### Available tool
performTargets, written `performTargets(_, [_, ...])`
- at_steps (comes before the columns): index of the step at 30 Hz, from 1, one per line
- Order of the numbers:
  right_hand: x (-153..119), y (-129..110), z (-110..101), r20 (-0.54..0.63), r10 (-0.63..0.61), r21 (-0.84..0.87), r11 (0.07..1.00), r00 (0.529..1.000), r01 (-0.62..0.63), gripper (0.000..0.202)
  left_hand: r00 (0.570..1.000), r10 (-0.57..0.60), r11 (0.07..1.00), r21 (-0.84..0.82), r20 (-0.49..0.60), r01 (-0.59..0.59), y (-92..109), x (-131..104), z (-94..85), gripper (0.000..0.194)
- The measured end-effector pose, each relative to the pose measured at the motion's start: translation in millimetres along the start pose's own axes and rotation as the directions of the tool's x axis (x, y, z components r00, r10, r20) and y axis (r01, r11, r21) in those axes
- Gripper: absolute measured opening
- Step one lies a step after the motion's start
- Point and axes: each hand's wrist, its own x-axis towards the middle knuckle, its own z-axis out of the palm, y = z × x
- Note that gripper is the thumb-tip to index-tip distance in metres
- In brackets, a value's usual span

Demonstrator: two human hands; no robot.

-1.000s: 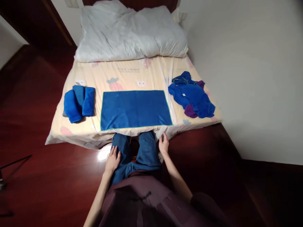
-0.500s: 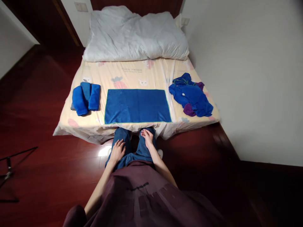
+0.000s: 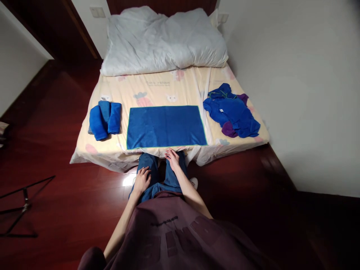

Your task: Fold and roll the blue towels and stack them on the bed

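Blue cloth (image 3: 167, 126) flat, black stand (image 3: 26, 206) cut off

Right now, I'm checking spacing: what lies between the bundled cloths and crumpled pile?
The head view shows a flat, green-edged blue cloth and a whitish strip.

We saw dim room, light falling softly on bed (image 3: 120, 88), source out of view. White glare patch (image 3: 128, 180) burned on glossy floor (image 3: 81, 198) below bed's near edge, left of middle. Past near right corner, floor sank almost to black. Flat blue cloth (image 3: 166, 126) showed faint sheen; rolled cloths (image 3: 98, 122) by left edge cast short shadows. We found lettering (image 3: 158, 83) on bed too soft to read.
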Motion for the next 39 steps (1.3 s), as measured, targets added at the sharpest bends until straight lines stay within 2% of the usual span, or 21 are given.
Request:
performTargets(5, [1.6,-4.5,4.1,0.010,0.069,0.055,0.996,0.998,-0.069,0.028,1.000,-0.001,1.000,0.004,-0.007,0.001,2.8,4.0,-1.6,0.029])
performTargets(9, [6.9,-3.2,18.4,-0.059,0.134,0.147,0.981,0.989,-0.125,0.020,1.000,-0.003,1.000,0.016,-0.008,0.003,6.7,5.1,-4.8,0.028])
performTargets(12, [11.0,-0.4,31.6,-0.141,0.147,0.202,0.972,0.979,-0.117,0.015,1.000,-0.002,1.000,0.025,0.010,0.002,8.1,6.7,-8.7,0.029])
performTargets(15, [15.4,2.1,42.5,-0.194,0.169,0.249,0.961,0.966,-0.118,0.010,0.998,0.033,0.999,-0.038,0.062,-0.031,9.1,21.6,-19.5,0.032])
performTargets(17, [18.4,2.8,47.2,-0.215,0.204,0.276,0.951,0.955,-0.141,0.007,0.997,0.056,0.993,-0.108,0.059,-0.050,12.1,45.3,-32.7,0.036])
performTargets(19, [21.0,2.6,49.9,-0.237,0.225,0.268,0.950,0.945,-0.159,0.006,0.998,0.061,0.988,-0.146,0.022,-0.058,18.7,81.8,-50.1,0.037])
performTargets(21, [22.9,1.8,51.2,-0.256,0.235,0.243,0.955,0.938,-0.173,0.004,0.996,0.088,0.986,-0.140,-0.006,-0.088,28.7,129.7,-69.6,0.037])
performTargets(24, [24.4,0.1,51.7,-0.264,0.278,0.256,0.943,0.924,-0.210,0.006,0.976,0.219,0.971,-0.092,-0.010,-0.219,45.3,216.1,-95.9,0.037])
performTargets(27, [25.5,-0.8,51.0,-0.281,0.330,0.281,0.926,0.901,-0.252,0.014,0.960,0.279,0.958,-0.062,0.001,-0.279,57.9,308.7,-109.9,0.034])
performTargets(30, [27.2,0.3,48.2,-0.294,0.379,0.270,0.914,0.878,-0.304,0.016,0.954,0.290,0.957,-0.046,0.078,-0.287,67.1,395.2,-108.5,0.037])
performTargets(33, [29.3,3.0,44.8,-0.279,0.403,0.313,0.896,0.872,-0.314,0.015,0.969,0.182,0.983,0.005,0.170,-0.186,75.7,466.1,-96.5,0.041])
performTargets(36, [31.3,3.8,43.7,-0.288,0.409,0.375,0.880,0.866,-0.291,0.010,0.977,0.057,0.991,0.105,0.204,-0.080,81.2,517.3,-79.3,0.046])
performTargets(39, [32.8,-0.4,45.5,-0.303,0.461,0.417,0.851,0.834,-0.319,0.008,0.971,0.003,0.993,0.113,0.241,-0.031,79.3,548.8,-61.8,0.050])
